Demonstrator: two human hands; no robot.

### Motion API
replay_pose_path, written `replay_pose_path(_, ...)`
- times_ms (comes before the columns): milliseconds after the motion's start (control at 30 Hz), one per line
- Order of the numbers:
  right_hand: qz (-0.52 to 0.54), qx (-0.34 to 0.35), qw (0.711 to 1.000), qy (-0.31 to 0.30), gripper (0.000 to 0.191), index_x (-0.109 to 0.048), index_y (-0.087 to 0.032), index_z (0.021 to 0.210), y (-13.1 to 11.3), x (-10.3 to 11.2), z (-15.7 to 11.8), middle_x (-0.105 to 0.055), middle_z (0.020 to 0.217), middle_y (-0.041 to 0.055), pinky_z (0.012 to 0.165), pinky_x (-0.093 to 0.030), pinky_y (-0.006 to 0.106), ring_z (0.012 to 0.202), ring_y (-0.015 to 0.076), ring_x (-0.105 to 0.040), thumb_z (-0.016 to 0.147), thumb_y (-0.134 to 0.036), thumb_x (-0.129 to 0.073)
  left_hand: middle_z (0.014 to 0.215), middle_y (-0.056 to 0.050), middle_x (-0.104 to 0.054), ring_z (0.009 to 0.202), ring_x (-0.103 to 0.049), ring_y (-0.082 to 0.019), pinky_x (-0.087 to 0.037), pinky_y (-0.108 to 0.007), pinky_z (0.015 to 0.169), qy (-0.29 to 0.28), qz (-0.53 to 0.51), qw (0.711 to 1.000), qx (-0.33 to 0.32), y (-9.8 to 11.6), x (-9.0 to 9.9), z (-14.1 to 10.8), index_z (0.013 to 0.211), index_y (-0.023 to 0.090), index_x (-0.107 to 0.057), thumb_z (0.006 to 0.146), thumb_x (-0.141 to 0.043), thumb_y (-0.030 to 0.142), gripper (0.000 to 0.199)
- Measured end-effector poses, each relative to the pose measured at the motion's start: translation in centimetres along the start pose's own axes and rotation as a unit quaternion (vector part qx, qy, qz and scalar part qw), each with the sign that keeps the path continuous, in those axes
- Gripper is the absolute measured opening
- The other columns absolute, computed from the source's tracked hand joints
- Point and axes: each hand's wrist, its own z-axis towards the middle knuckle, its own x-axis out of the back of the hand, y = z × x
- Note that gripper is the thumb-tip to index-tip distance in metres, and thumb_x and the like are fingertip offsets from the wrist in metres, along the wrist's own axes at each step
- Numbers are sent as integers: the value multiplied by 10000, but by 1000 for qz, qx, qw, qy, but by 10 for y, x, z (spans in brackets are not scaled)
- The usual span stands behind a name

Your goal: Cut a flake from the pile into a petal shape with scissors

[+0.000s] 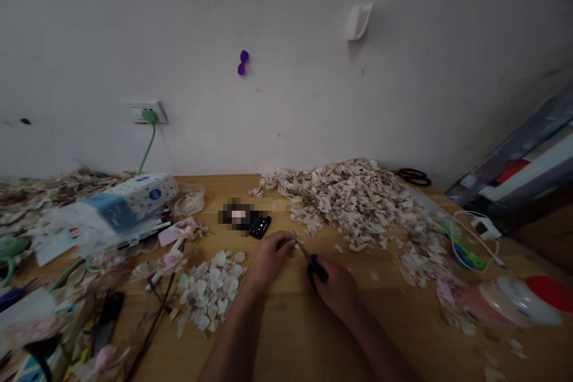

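Now seemingly trimming a piece [295, 245] pinched in left hand [270, 256], gripping scissors [310, 259] in right hand [338, 289], needing careful aim next

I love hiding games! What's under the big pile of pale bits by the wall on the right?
Wooden tabletop shows at the front edge of the pile; whatever lies beneath its middle is covered.
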Motion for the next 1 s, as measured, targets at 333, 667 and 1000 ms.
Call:
replay_pose_path(333,4,10,1000,0,268,-660,-233,1013,9,-3,3,-719,982,78,729,-497,341,874,264,-670,814,-299,-494,656,-4,-610,636,-540,-128,-406,-231,619,0,86,996,-37,-7,10,2,739,169,-667,788,-557,280,164)
replay_pose_path(667,229,149,948,165,236,-635,-203,1018,15,-1,-10,-716,935,74,742,-544,296,834,206,-673,841,-262,-490,920,-153,-707,851,-676,-185,-533,-285,838,86,-484,837,239,-9,1,-30,816,73,-656,781,-622,154,95)
replay_pose_path(1000,77,238,956,-154,357,-635,-227,1089,-19,-9,-10,-558,1301,80,1033,-373,375,1219,226,-484,770,-120,-516,864,-106,-715,826,-692,-196,-548,-262,748,219,-408,862,205,-8,40,-82,766,137,-604,711,-715,215,147)
